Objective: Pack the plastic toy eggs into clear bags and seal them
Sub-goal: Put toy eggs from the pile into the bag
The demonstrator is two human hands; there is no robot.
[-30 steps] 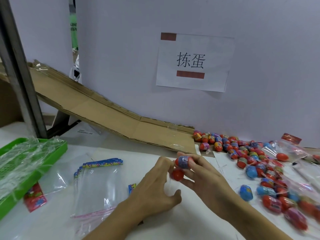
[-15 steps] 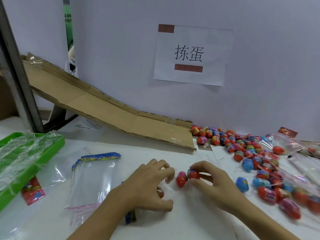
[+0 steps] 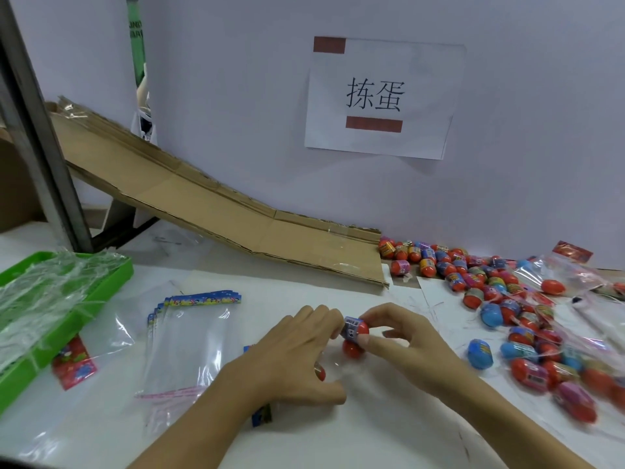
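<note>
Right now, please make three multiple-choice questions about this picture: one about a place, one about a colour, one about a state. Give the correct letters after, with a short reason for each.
1. Where does the stack of empty clear bags lie?
A. left of the hands
B. on the cardboard ramp
C. among the loose eggs

2. What colour is the tray at the left edge of the table?
A. blue
B. green
C. red

3. What is the right hand doing?
A. lying flat on the table
B. pinching a red egg with a blue band
C. hanging idle

Answers: 1 A, the stack lies flat on the table beyond the left hand, away from the egg pile; 2 B, its rim is bright green; 3 B, thumb and fingers close around the egg.
</note>
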